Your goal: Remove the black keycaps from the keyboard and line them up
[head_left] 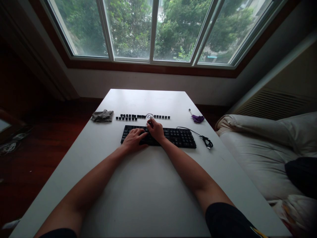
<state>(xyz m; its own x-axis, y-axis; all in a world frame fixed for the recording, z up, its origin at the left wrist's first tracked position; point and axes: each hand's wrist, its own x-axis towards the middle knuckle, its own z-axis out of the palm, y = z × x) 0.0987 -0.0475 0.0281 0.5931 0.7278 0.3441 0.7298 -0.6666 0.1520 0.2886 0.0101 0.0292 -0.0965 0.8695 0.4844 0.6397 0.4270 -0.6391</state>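
A black keyboard (178,137) lies across the middle of the white table (148,191). My left hand (134,139) rests flat on its left part, fingers spread over the keys. My right hand (155,129) is closed at the keyboard's top edge, pinching a thin wire keycap puller (149,116) whose loop sticks out beyond the fingers. Just behind the keyboard, a row of several loose black keycaps (142,116) lies on the table.
A crumpled grey cloth (102,115) lies at the left of the keycap row. A small purple item with a white stick (197,117) sits at the right. The keyboard's coiled cable (206,141) lies by its right end. A bed with pillows (267,145) borders the table's right side.
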